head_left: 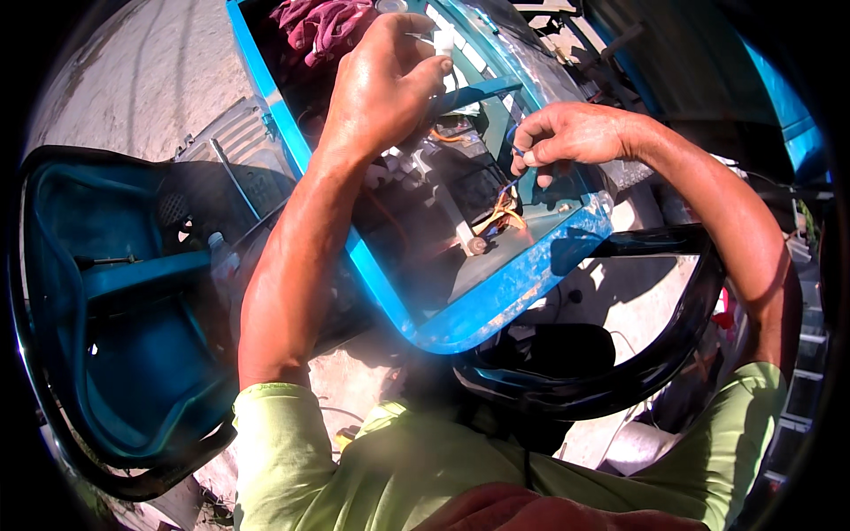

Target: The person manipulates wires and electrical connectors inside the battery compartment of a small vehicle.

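Bright blue walls bound the open box (485, 324) that fills the middle of the head view, and both of the person's hands are above it. The left hand (387, 84) is over the far half, in from the left edge; its fingers are closed on a small white piece (444, 42), with thumb and forefinger meeting around it. The right hand (567, 137) is at the right edge, its fingers bunched together and seemingly pinching a thin blue wire (507, 188), though the exact contact is too small to make out. That wire's long axis runs from the right fingers down toward the near edge of the box, where a tangle of orange wires (505, 211) lies inside the near right corner. The right hand is clearly the nearer one to both wires; the white piece sits up and to the left of the right fingers, well apart from them and farther from the near edge. A crumpled magenta cloth (320, 28) lies in the far left corner, just beyond the left hand.
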`<state>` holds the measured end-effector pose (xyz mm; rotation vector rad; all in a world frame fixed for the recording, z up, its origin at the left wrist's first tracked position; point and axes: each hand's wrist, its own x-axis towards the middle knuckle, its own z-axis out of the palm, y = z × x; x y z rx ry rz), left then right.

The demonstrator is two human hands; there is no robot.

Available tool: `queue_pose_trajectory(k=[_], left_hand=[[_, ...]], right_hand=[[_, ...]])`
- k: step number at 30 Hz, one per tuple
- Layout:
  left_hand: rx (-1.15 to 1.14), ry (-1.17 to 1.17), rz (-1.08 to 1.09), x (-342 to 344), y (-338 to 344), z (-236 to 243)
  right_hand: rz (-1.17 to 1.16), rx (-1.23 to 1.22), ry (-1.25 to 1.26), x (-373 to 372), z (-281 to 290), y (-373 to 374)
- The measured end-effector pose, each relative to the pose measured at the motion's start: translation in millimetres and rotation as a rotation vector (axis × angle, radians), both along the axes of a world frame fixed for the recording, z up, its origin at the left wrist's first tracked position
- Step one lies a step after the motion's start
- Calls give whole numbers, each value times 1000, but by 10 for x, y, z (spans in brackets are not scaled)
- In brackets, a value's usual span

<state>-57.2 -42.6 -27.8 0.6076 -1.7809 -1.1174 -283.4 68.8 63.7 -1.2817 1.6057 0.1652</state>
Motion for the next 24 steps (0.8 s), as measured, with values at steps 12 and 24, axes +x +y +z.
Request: queue_pose_trajectory(k=[12, 24], left_hand=[[171, -142, -74, 35, 25, 93], [92, -274, -133, -49, 36, 12]], right_hand=[[-32, -234, -38, -25, 34, -136], [79, -326, 34, -13, 40, -197]])
